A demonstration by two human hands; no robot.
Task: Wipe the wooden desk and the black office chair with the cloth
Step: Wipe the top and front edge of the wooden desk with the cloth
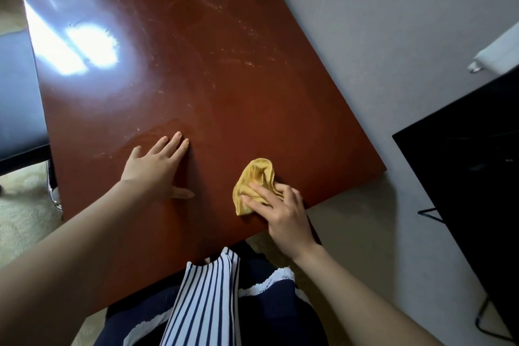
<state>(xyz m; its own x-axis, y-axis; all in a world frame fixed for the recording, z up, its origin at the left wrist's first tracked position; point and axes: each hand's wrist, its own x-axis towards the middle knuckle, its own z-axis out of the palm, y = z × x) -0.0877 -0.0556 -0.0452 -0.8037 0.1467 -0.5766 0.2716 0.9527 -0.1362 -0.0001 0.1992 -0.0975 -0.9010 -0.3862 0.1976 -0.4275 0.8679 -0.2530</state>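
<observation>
Starting at the left edge of the frame, a dark seat-like surface [19, 109] on a chromed leg is seen just beside the tabletop [213, 78]. Whether it belongs to the black office chair cannot be told. Bright glare is reflected on the upper left of the reddish-brown tabletop, and pale streaks and smears are shown across its upper middle, so that part is judged not yet wiped.

Left of centre, the left hand [157, 166] is laid flat on the wood, with fingers straight and spread and nothing held. It is judged to be placed there as a brace, so that the body is steadied while the other arm is worked.

Right of centre, near the lower right corner of the tabletop, the yellow cloth [254, 180] is bunched against the surface. It is grasped by the right hand [283, 208], whose bent fingers are curled into the folds and pressed down on them. The bunching is judged to form a firm pad through which pressure can be applied to the wood.

At bottom centre, striped clothing [205, 298] is seen at the near edge of the tabletop. At far right, a flat black object [463, 177] on thin legs is set against the pale wall, well apart from the cloth; what it is cannot be told.
</observation>
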